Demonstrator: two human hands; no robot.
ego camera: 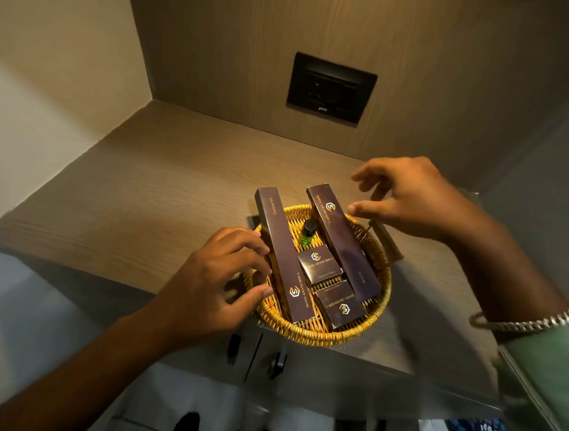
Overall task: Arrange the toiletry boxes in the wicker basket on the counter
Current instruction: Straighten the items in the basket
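The round wicker basket (378, 292) sits at the counter's (139, 202) front edge, lower centre of the frame. In it lie the long dental kit box (282, 249) and comb box (342, 244), two small boxes (319, 268) and a green bottle (306, 232). The left hand (215, 285), fingers spread, touches the dental kit box's side. The right hand (422, 200) hovers open at upper right, gripping nothing.

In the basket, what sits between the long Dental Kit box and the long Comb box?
In the head view, a small green bottle with a black cap and two small boxes, one behind the other, lie between the Dental Kit box and Comb box.
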